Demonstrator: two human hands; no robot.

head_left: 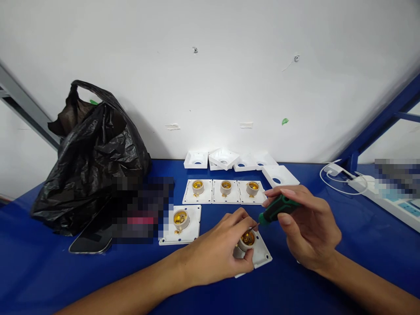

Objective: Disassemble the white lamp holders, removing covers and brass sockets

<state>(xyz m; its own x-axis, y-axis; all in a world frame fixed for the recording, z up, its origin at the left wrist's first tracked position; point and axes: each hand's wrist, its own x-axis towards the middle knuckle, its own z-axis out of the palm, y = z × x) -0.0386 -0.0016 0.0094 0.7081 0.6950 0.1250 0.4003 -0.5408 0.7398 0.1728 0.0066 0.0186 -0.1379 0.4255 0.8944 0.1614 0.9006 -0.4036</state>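
My left hand is closed around a round lamp socket with a brass-coloured inside, which sits on a square white base plate. In my right hand is a green and black screwdriver, held at a slant. Its thin shaft points down-left into the socket, close to my left fingertips; the very tip is hard to make out. Another plate with a socket lies to the left of my left hand. Behind my hands, three more plates with sockets stand side by side in a row.
Several white square covers with round holes lie along the wall. On the left stand a black plastic bag and a phone, beside a blurred dark patch. A white power strip with a cable is at the right.
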